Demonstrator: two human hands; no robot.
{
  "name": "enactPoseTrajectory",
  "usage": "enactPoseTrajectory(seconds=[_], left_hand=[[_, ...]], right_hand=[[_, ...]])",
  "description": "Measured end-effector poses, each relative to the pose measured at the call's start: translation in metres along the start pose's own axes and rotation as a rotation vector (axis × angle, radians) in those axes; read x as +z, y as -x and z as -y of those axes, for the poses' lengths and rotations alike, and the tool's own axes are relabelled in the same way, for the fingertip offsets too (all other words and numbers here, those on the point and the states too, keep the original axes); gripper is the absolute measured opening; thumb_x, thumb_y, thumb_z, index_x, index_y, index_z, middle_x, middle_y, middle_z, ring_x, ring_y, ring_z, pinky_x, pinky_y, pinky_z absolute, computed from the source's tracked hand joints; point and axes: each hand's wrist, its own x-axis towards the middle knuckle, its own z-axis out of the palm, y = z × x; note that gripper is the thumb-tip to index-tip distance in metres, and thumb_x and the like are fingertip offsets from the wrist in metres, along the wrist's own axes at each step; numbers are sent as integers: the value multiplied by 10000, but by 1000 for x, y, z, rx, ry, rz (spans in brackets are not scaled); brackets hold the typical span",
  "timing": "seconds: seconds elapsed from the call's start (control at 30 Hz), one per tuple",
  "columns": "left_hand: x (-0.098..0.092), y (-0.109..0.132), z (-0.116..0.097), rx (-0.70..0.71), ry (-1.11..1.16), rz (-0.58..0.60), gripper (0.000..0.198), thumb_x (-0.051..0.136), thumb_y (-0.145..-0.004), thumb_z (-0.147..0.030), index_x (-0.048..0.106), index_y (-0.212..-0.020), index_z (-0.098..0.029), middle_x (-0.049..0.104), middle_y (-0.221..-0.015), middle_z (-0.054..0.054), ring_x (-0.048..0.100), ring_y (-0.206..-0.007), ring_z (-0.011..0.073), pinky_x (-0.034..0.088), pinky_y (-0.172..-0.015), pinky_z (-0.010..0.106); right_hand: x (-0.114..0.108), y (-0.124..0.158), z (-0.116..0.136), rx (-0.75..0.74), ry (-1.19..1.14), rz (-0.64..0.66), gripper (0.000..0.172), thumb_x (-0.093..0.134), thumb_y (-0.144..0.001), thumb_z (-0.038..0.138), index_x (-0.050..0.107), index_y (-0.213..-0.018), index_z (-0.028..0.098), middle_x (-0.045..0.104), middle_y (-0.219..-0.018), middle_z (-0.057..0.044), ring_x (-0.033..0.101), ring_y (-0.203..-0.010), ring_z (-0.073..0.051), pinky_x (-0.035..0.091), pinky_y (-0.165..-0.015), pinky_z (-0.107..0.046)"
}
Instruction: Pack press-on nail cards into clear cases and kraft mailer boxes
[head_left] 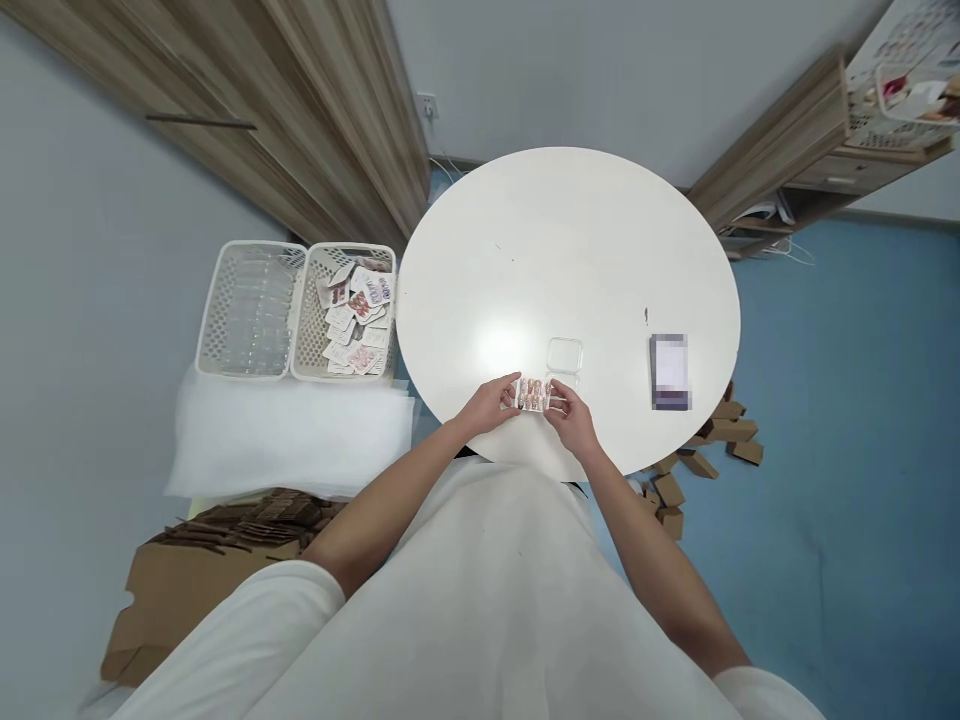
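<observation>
Between my two hands is a small white card of press-on nails (pixel 533 394), with pinkish-brown nails in two rows. The fingers of my left hand (pixel 491 403) are closed on the card's left edge. On its right edge, my right hand (pixel 572 418) grips with thumb and fingers. Just beyond my right hand, a clear plastic case (pixel 565 355) lies opened on the white oval table (pixel 555 230); its near half is partly hidden by my fingers.
A phone-like blurred item (pixel 670 372) lies at the table's right. On the left stand a basket of clear cases (pixel 251 310) and a basket of printed cards (pixel 352 325), with white sheets (pixel 292 430) and a cardboard box (pixel 187 590) nearer me. Small brown boxes (pixel 727 430) lie on the floor right.
</observation>
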Motion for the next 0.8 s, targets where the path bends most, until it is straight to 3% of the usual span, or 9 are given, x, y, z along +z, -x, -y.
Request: enactPoseTrajectory(seconds=[0.13, 0.3, 0.6, 0.8], left_hand=[[26, -12, -10, -8, -103, 15, 648, 639, -682, -204, 387, -1278, -199, 552, -916, 30, 521, -728, 135, 460, -734, 308], [42, -29, -16, 3, -232, 33, 629, 646, -673, -205, 403, -1253, -197, 525, -950, 43, 512, -743, 152, 452, -740, 324], [52, -50, -16, -121, -345, 17, 632, 647, -677, -226, 394, -1255, -213, 477, -1014, 52, 526, -797, 168, 452, -735, 316], [56, -53, -15, -155, -357, 22, 627, 624, -690, -192, 375, -1263, -240, 467, -1050, 44, 531, -796, 151, 457, -729, 295]], right_hand=[[-32, 4, -17, -118, 349, 42, 624, 543, -701, 178, 365, -1292, 270, 529, -1097, -53, 521, -946, -194, 450, -830, -404], [-57, -4, -27, -158, 515, 91, 621, 516, -733, 175, 321, -1317, 258, 528, -1062, -59, 515, -921, -207, 439, -840, -415], [-67, -35, -32, -184, 558, 136, 567, 532, -702, 161, 400, -1251, 210, 487, -1069, -76, 456, -1027, -237, 417, -883, -408], [-67, -38, -36, -148, 528, 131, 555, 530, -698, 164, 406, -1236, 220, 460, -1064, -75, 493, -946, -216, 456, -822, -388]])
